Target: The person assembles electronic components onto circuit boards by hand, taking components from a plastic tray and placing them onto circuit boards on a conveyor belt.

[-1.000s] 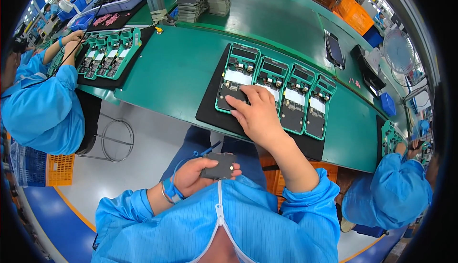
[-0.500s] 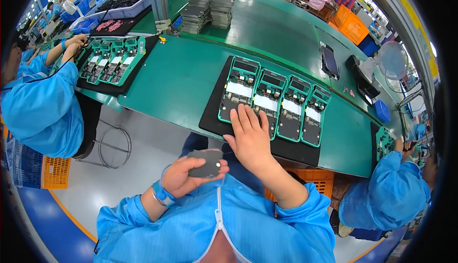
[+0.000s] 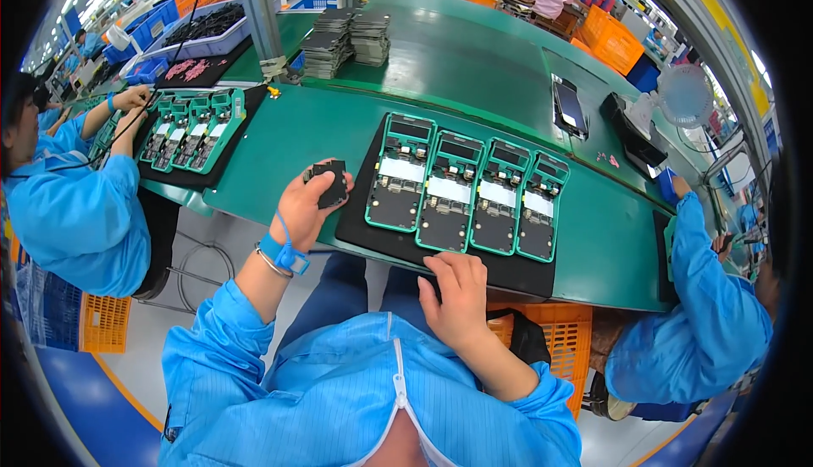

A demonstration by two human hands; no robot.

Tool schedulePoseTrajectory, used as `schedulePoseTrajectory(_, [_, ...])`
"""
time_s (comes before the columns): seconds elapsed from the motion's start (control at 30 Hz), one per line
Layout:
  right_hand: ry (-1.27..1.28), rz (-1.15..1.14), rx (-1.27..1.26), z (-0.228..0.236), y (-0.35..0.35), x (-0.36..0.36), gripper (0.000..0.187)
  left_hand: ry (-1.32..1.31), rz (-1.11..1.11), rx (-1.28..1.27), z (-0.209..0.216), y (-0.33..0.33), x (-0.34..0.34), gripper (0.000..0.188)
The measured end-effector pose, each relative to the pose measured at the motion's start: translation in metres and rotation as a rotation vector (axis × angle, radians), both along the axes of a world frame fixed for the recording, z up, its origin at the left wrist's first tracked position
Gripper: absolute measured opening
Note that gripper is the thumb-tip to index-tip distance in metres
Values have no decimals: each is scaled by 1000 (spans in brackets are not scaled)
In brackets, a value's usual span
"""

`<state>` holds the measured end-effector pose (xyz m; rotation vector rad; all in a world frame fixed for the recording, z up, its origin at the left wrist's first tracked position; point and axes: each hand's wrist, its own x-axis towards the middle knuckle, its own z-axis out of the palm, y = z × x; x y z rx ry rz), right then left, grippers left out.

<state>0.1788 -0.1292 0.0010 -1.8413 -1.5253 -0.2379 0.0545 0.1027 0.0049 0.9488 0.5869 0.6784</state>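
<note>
My left hand (image 3: 306, 206) is raised over the green bench's front edge and grips a small dark flat part (image 3: 330, 181). A blue wrist strap (image 3: 284, 252) circles that wrist. My right hand (image 3: 458, 294) rests with curled fingers on the front edge of a black mat (image 3: 356, 213), holding nothing that I can see. On the mat lie several teal frames with circuit boards (image 3: 451, 193) side by side, just beyond both hands.
Co-workers in blue coats sit at the left (image 3: 76, 204) and right (image 3: 703, 315). The left one handles another row of teal frames (image 3: 190, 128). Stacks of dark plates (image 3: 343, 39), a phone (image 3: 569, 105), orange crates (image 3: 533, 331) and a white fan (image 3: 684, 94) surround the green bench (image 3: 279, 149).
My left hand rose from my lap to the bench edge, carrying the dark part. My right hand drew back from the teal frames to the mat's near edge.
</note>
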Motion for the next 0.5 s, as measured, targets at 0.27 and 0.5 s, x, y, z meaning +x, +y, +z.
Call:
schedulePoseTrajectory(0.27, [-58, -84, -28, -18, -10, 28, 30, -14, -16, -96, -5, 10, 32, 28])
schedulePoseTrajectory(0.5, [-36, -286, -16, -19, -75, 90, 18, 10, -200, -149, 2, -49, 112, 24])
